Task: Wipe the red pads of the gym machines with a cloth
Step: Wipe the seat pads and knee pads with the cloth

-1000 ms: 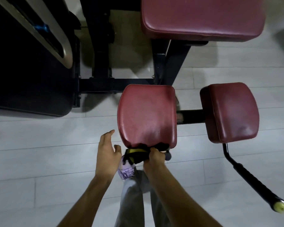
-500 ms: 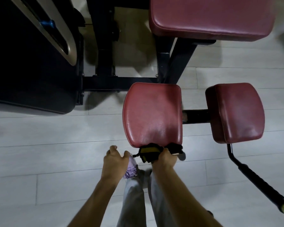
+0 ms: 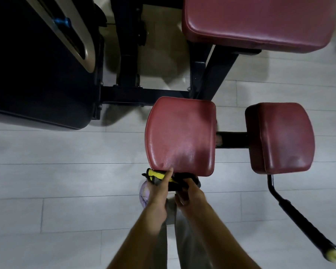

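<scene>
- pale plank floor (image 3: 47, 171) carrying everything
- black machine frame (image 3: 144, 94) standing on it
- black housing (image 3: 37, 84) sitting far left
- purple shoe (image 3: 144, 193) standing near centre

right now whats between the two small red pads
In the head view, a short black bar joins the centre pad and the outer pad; pale floor shows above and below it.

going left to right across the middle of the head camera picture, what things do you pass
black machine housing → middle red pad → black crossbar → right red pad
</scene>
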The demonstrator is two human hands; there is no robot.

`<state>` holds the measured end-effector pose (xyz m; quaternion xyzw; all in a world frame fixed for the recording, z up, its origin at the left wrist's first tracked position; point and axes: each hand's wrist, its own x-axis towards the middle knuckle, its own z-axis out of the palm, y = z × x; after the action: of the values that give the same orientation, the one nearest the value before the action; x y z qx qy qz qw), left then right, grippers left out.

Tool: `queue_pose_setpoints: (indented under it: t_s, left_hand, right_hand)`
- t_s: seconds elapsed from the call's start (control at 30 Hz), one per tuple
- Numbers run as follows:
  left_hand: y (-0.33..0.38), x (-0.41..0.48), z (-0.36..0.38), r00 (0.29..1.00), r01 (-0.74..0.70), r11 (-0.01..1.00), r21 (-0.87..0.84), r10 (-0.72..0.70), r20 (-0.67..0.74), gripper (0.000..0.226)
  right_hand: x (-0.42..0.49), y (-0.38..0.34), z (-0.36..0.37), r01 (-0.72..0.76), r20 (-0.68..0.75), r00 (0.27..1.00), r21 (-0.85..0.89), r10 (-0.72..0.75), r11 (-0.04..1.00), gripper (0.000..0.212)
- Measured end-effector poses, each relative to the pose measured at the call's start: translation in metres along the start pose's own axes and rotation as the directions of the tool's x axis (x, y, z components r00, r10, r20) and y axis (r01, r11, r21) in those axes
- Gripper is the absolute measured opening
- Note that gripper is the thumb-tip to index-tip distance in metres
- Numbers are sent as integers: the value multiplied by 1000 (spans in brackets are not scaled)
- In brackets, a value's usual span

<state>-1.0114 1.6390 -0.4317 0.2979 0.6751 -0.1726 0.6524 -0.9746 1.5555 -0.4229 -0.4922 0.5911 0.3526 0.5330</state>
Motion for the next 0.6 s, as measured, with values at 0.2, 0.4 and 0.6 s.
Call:
queue_pose_setpoints:
  t_s: [0.2, 0.4, 0.6]
  left_hand:
    - [0, -23, 46, 977, -4, 918, -397, -81, -195, 49]
    - [-1, 0, 48, 976, 36, 769, -638, -165, -144, 29]
    - [-17, 2, 85, 981, 151, 843, -517, -193, -28, 8]
  right_hand:
    - [-16, -48, -27, 25, 106, 994, -547, 39, 837, 39]
    - [-16, -145, -45, 299, 215, 949, -850, -232, 434, 32]
    - [20, -173, -42, 549, 248, 727, -769, -640, 326, 21]
